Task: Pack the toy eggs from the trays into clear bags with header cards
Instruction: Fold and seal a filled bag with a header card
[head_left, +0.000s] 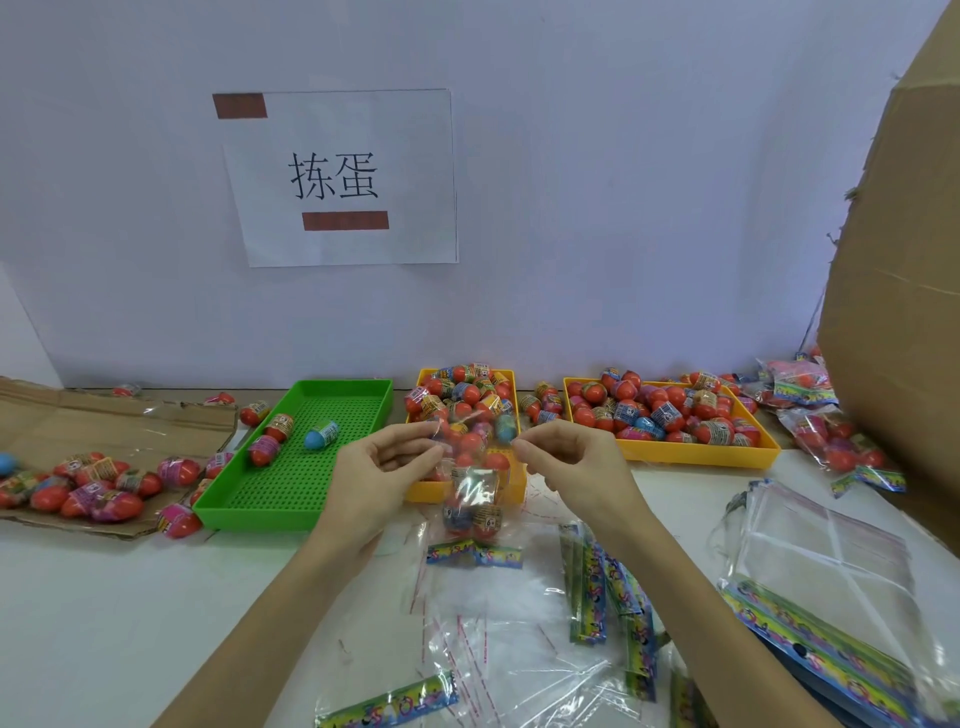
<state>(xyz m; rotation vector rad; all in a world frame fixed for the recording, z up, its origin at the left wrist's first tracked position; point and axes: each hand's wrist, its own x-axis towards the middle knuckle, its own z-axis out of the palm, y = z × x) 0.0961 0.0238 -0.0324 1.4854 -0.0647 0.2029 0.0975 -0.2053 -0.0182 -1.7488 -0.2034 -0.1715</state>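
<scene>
Above table, both hands' fingers (434, 453) pinch bag (475, 499) mouth.

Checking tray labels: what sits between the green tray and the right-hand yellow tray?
Head view: another yellow plastic tray heaped with red toy eggs, partly behind the held clear bag; a few loose eggs beyond it.

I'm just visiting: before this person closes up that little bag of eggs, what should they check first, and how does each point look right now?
1. Both hands on the bag's open top: ok. The left hand and right hand pinch the clear bag at either side.
2. Eggs inside the bag: ok, several show through; exact count cannot tell.
3. Header card attached: ok, it hangs at the bag's lower end.
4. Mouth free of eggs for closing: cannot tell, the film is too clear to judge.
5. More eggs in reach: ok, the yellow tray is full; the green tray holds only three.
6. Spare bags ready: ok, stacked at the right.
</scene>
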